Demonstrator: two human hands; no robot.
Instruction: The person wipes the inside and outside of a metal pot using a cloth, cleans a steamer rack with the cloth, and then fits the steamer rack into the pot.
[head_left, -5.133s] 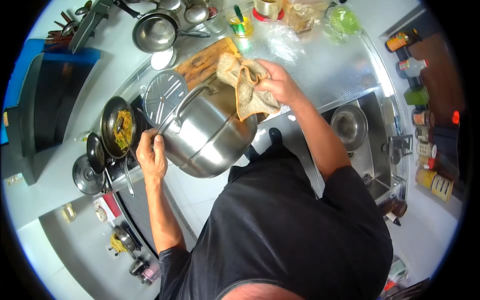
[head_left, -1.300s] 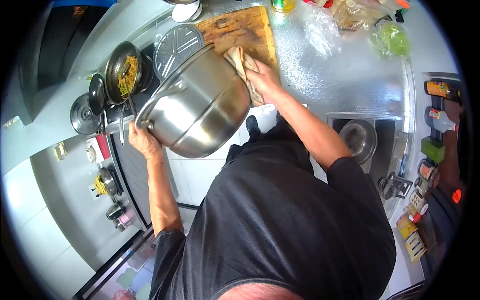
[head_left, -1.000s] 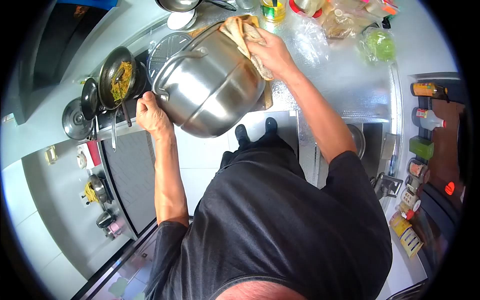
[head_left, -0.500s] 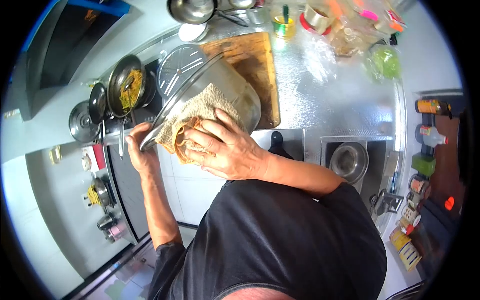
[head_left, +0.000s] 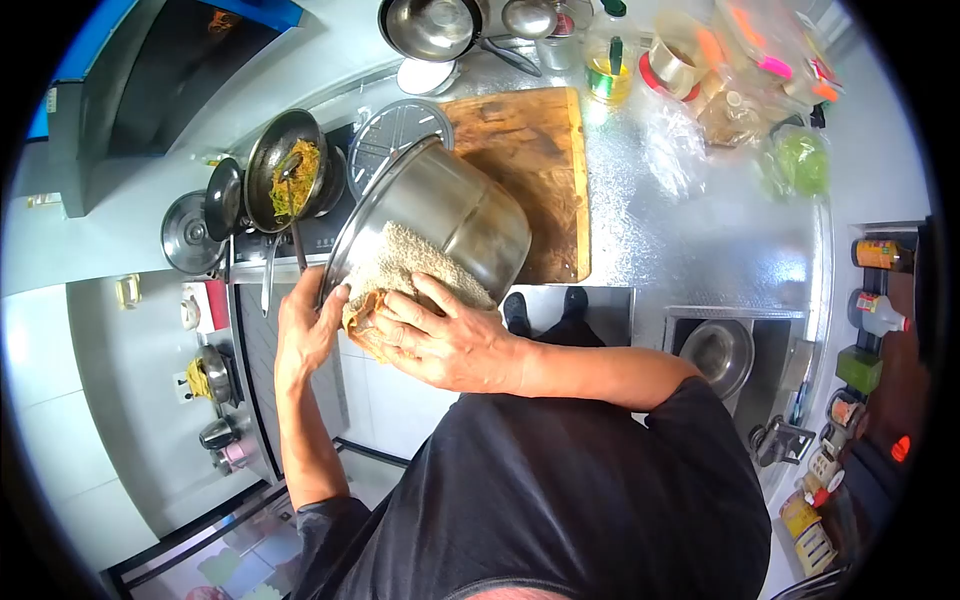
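Observation:
A large stainless steel pot (head_left: 482, 225) is tilted on its side in front of me, its mouth facing left. My left hand (head_left: 306, 325) is closed around the lower part of the pot's rim. A beige towel (head_left: 395, 258) with an orange-brown edge lies against the outside wall of the pot. My right hand (head_left: 445, 340) presses the towel to the pot, fingers curled over it, with some of the cloth bunched under the fingers. The inside of the pot is hidden from view.
Behind the pot are a wooden cutting board (head_left: 540, 150) and a round slotted steel rack (head_left: 395, 140). At left, a frying pan (head_left: 262, 180) with food sits on the stove. A steel bowl (head_left: 718, 357) stands in the sink at right. Bottles and bags line the back counter.
The whole view has shifted, so the counter appears farther right. The pot is turned a little. My right hand and the towel have slid slightly downward over its wall; my left hand still holds the rim.

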